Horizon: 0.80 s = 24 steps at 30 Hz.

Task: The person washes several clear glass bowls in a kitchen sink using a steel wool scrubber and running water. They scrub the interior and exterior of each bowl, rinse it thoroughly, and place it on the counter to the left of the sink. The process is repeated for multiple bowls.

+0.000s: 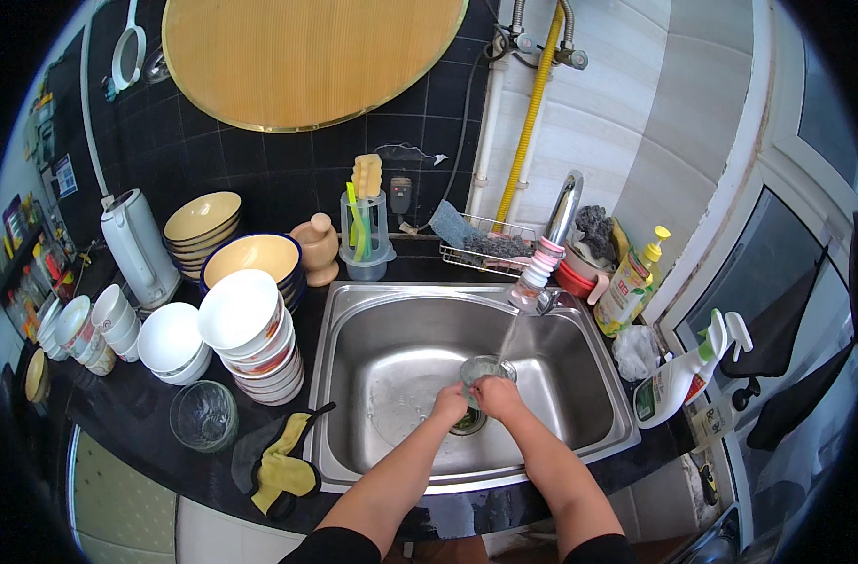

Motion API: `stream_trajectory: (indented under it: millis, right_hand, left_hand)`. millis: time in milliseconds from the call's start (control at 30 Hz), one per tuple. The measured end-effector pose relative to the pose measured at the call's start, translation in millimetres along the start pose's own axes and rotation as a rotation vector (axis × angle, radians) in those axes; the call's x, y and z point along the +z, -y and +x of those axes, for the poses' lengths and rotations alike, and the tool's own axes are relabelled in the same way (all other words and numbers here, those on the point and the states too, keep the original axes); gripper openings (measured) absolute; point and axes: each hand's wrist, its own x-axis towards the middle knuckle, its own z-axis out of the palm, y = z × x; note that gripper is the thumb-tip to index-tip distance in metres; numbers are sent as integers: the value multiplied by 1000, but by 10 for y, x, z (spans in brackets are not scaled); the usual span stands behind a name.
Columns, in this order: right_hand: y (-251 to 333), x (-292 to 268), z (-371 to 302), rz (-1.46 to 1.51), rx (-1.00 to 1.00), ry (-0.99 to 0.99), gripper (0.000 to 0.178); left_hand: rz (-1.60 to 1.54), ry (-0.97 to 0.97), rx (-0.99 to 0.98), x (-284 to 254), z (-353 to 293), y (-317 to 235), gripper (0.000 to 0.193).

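Observation:
Over the steel sink (363, 324) I hold a clear glass bowl (477, 367) tilted beneath the running faucet (562, 211). Its rim is gripped on the left by my left hand (450, 404). My right hand (497, 395) closes on its near side, fingers at the rim and partly hidden. Water falls from the pink-and-white faucet nozzle (540, 263) at the bowl's right side. Under the bowl, the drain (468, 423) shows some green bits. Wet streaks and drops lie on the sink floor.
Left of the sink stand stacked white bowls (241, 315), another glass bowl (203, 416) and a yellow-grey cloth glove (283, 461). Behind are yellow bowls (250, 258), a mortar (317, 249) and a wire rack (490, 252). A soap bottle (626, 291) and spray bottle (673, 381) stand right.

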Motion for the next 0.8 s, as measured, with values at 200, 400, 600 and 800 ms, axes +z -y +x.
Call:
stream_trajectory:
  millis: [200,400,600,800]
  right_hand:
    - [-32,-75,-16,-12,25,-26,17]
    - [-183,-153,-23,92,84,-140,17]
    - [-124,-224,-77,88,147,-24,28]
    - [-135,-149,-88,-70,111,54,34]
  left_hand:
    - [147,62,75,-16,-154,-222,40]
    - [403,68,236,137,-7,31,42]
    - [153,61,45,16,-199,-295,43]
    - [97,67,84,136,-60,-138,48]
